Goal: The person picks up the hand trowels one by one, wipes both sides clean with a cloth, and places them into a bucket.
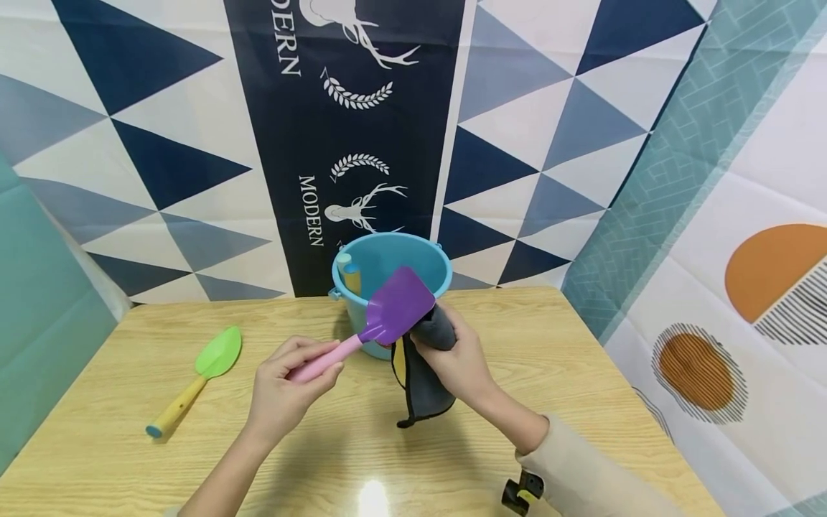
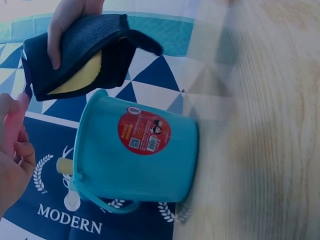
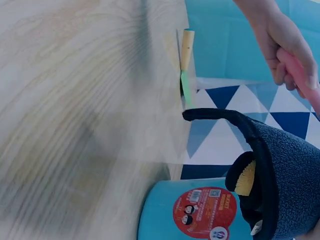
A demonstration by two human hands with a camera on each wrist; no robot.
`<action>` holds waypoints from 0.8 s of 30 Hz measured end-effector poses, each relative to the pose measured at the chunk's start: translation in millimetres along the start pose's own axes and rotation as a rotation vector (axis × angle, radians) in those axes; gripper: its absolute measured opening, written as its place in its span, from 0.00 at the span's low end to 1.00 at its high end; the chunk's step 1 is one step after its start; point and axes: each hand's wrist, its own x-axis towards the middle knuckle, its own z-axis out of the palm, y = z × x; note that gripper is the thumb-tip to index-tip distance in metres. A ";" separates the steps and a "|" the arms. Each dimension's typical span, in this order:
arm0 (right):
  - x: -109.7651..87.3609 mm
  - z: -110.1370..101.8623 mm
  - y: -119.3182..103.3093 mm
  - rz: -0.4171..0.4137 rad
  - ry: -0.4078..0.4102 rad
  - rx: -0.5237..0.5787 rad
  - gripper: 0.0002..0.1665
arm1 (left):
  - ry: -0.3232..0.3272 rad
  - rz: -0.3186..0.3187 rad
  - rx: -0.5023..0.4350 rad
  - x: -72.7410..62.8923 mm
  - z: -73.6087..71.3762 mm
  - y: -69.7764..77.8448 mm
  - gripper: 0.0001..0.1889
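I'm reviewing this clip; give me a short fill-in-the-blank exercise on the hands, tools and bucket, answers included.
1. The left hand grips the shovel by its ____ handle.
2. The right hand holds a dark cloth, while the shovel's blade is ____.
3. The trowel on the table has a ____ blade.
4. The bucket's round label is mainly ____.

Missing words: pink; purple; green; red.

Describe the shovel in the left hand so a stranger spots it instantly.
A blue bucket stands on the wooden table. In front of it, the left hand grips a shovel by its pink handle. Its squarish purple blade sets it apart from the green leaf-shaped trowel.
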 end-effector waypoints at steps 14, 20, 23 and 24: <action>5.8 0.0 -5.8 0.027 0.103 0.074 0.30 | -0.006 -0.028 -0.008 -4.4 3.4 -2.5 0.16; 1.0 8.7 -4.1 0.024 0.060 0.101 0.30 | -0.003 -0.044 -0.028 -2.0 9.2 1.7 0.16; -1.5 11.3 -3.1 0.017 0.021 0.079 0.32 | 0.002 -0.064 -0.028 -0.8 10.2 2.9 0.16; -2.1 11.7 -3.0 0.014 0.006 0.065 0.33 | 0.003 -0.069 -0.024 -0.5 10.3 3.1 0.16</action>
